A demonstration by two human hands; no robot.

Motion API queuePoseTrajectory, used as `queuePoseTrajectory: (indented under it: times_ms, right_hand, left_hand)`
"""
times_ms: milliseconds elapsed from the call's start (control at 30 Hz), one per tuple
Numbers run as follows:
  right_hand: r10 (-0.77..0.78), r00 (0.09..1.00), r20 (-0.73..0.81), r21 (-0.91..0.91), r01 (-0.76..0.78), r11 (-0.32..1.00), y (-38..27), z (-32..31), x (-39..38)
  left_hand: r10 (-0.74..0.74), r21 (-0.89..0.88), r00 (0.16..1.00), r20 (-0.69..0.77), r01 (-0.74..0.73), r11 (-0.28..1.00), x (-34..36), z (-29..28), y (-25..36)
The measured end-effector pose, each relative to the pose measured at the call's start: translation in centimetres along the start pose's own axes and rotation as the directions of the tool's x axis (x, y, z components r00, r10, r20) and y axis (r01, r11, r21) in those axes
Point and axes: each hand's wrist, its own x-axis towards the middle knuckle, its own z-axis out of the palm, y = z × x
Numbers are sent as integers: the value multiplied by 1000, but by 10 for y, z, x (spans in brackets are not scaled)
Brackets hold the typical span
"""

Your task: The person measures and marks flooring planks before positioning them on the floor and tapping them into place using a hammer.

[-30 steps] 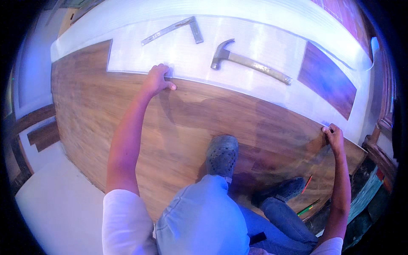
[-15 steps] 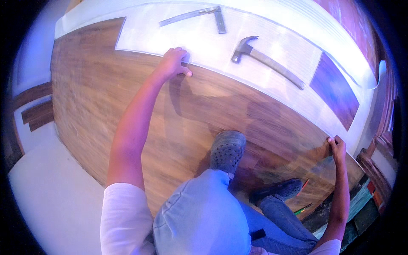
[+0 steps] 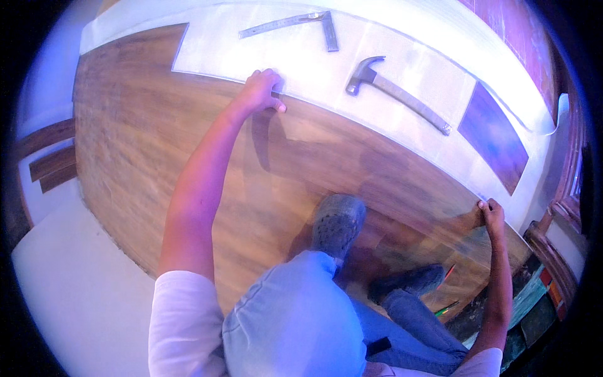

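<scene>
My left hand [image 3: 264, 91] lies over the far edge of the wood-look flooring [image 3: 169, 144], thumb on the brown side and fingers reaching onto the white underlay; thumb and fingers are apart. Far to the right, my right hand [image 3: 492, 217] is closed, its fingers curled at the same long edge of a floor plank [image 3: 433, 179]. Beyond this edge a claw hammer [image 3: 402, 99] rests on the white underlay [image 3: 264, 53], head toward the left. Behind it is a metal angle tool [image 3: 289, 26] with its two arms spread.
I crouch on the laid flooring, one clog [image 3: 339, 226] before me and another clog [image 3: 411, 281] to the right. Red and green pencil-like sticks [image 3: 447, 308] lie near it. A short dark plank [image 3: 496, 135] sits far right; cut pieces [image 3: 53, 164] lie far left.
The view has shifted slightly. My right hand has moved a little left along the edge; my left hand keeps its place, and the hammer and angle tool lie as before.
</scene>
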Motion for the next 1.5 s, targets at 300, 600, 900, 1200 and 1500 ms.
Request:
queuePoseTrajectory:
  times_ms: [300, 600, 900, 1200, 1500]
  right_hand:
    - [-22, 1000, 16, 58, 21, 998, 24, 33, 27]
    - [28, 998, -51, 63, -25, 998, 10, 3, -6]
    - [55, 998, -32, 71, -53, 996, 10, 23, 9]
    - [-23, 1000, 19, 116, 21, 993, 34, 38, 26]
    - [38, 999, 14, 55, -39, 998, 27, 31, 21]
  left_hand:
    - [-11, -2, 998, 69, 12, 1000, 1, -3, 1]
    - [8, -2, 999, 47, -8, 1000, 3, 5, -6]
    - [-25, -22, 989, 147, 28, 999, 9, -3, -9]
    - [50, -107, 996, 71, -42, 993, 7, -6, -8]
    - [-90, -172, 969, 229, 131, 976, 10, -18, 14]
